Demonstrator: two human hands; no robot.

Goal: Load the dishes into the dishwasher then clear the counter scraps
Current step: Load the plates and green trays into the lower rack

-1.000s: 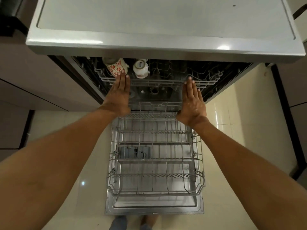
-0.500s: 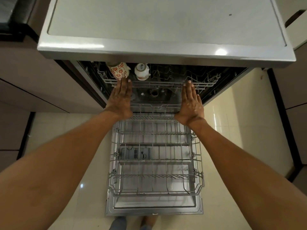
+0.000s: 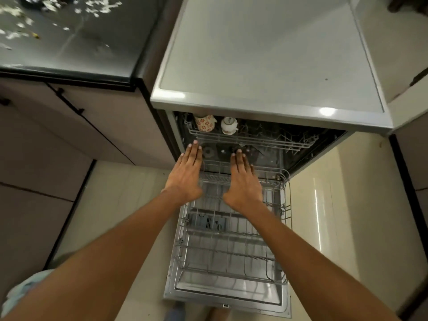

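Reaching forward with both arms straight out, I hold my left hand and right hand flat, palms down and fingers spread loosely open, gripping nothing. They hover side by side above the back end of the lower rack, which is pulled out over the dropped dishwasher door; whether my palms touch the wire I cannot tell. My left fingertips sit just below the front rail of the upper rack, which is tucked under the dishwasher's top and carries a flowered cup and a white cup at its left end. Half a second ago my fingertips were pressed against that rail with the hands set wide apart; now they are lower and close together. My view has also swung left, so the dark counter with its pale scraps shows at the upper left.
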